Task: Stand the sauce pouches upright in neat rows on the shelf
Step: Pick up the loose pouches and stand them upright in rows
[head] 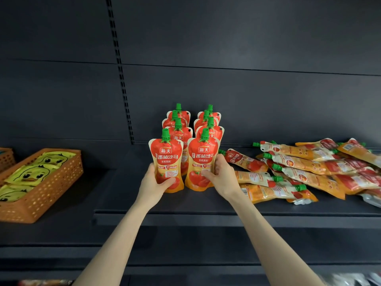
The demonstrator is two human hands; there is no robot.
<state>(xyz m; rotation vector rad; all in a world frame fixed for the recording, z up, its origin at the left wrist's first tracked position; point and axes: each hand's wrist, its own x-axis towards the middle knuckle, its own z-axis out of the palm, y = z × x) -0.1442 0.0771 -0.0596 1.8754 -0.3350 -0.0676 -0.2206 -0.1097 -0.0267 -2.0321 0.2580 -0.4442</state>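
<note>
1. Two sauce pouches are held upright at the front of the shelf [206, 205], one in each hand. The left front pouch [166, 159] is gripped low on its body by the left hand [154, 183], thumb laid across its face. The right front pouch [203, 159] is clasped along its right edge by the right hand [221, 175], fingers curled round it.
2. Eight pouches in all are seen standing, green caps up, in a left row [179, 131] and a right row [212, 129] that run back toward the dark rear panel. The two held pouches are placed at the head of these rows, just beside each other, and their bases appear to be set on the shelf.
3. Many more pouches are left lying flat in a loose heap [309, 168] on the same shelf. Their long axes are laid across it from left to right. Most caps are pointed toward the hands and a few away.
4. The heap is found wholly on the right-hand side. Its nearest flat pouch [245, 161] is seen just beside the right hand, cap toward it, while the left hand is cut off from the heap by both rows. The next pick is therefore judged to fall to the right hand, with the pouch to be swung cap-up before it is set down.
5. An orange basket [41, 195] of yellow duck-print packets is seen well apart at the left.
</note>
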